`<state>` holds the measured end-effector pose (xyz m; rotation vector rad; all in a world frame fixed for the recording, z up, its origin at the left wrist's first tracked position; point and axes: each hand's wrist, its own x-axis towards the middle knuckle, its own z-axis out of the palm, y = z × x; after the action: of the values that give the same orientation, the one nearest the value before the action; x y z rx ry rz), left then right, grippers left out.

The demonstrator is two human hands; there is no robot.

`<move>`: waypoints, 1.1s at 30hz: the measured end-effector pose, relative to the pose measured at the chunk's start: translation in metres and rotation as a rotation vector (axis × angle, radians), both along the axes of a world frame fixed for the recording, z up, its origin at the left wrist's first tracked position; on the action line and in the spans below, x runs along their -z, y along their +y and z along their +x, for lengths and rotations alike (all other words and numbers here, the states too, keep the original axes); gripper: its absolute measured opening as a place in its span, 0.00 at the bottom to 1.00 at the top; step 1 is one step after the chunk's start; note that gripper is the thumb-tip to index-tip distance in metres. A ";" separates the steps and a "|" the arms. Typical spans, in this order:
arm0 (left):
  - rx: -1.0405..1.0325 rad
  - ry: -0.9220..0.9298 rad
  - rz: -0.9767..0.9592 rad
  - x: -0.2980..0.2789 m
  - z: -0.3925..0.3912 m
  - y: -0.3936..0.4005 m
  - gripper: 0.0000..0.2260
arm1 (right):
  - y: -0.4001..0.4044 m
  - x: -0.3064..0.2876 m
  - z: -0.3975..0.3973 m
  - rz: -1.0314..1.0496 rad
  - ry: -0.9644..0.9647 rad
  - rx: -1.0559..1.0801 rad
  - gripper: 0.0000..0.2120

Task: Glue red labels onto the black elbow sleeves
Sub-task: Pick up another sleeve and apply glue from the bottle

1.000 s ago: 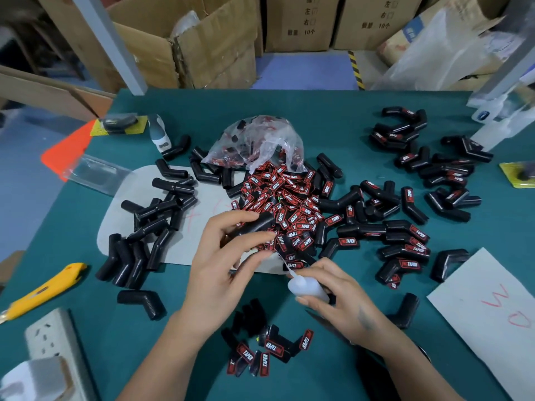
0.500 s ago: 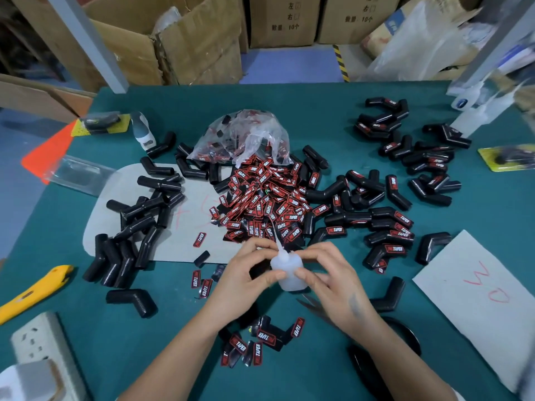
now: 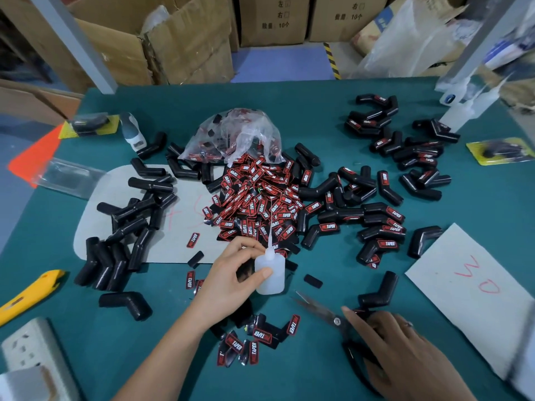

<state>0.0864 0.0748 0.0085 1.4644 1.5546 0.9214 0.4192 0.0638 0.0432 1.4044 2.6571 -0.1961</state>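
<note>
A green work table is shown from above. At 9 o'clock, a yellow utility knife lies at the table's edge, with a white power strip at 8 o'clock. Unlabelled black elbow sleeves are heaped on a grey mat at 9 to 10 o'clock. At the centre, a mound of red labels is spilled from a clear plastic bag at 12 o'clock. Just below the mound, a white glue bottle is held upright by the left hand, the thumb being pressed to its front and the fingers curled behind it; its thin nozzle points up toward the labels. A small cluster of loose labels lies at 6 o'clock. At 5 o'clock, black-handled scissors lie on the table, blades toward 10 o'clock; the right hand rests over the handles, its fingers bent round them. Labelled sleeves are scattered from 1 to 3 o'clock. A white paper sheet with red marks lies at 4 o'clock.
</note>
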 end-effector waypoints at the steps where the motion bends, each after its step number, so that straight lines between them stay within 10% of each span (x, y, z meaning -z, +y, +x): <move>1: -0.002 0.007 0.000 0.001 -0.001 0.000 0.11 | 0.001 0.001 -0.001 -0.002 0.014 -0.006 0.44; 17: 0.004 -0.009 0.052 -0.003 -0.001 -0.005 0.07 | 0.040 -0.004 -0.052 -0.094 0.764 0.213 0.44; 24: 0.052 -0.027 0.063 -0.002 0.000 -0.006 0.05 | 0.056 -0.002 -0.079 0.054 0.633 0.140 0.20; 33: 0.067 -0.040 0.070 -0.006 0.003 -0.007 0.05 | 0.058 0.003 -0.077 0.197 0.593 0.086 0.13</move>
<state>0.0890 0.0679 0.0142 1.5286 1.4481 0.9689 0.3427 0.1218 0.0402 1.7492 3.1543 -0.4295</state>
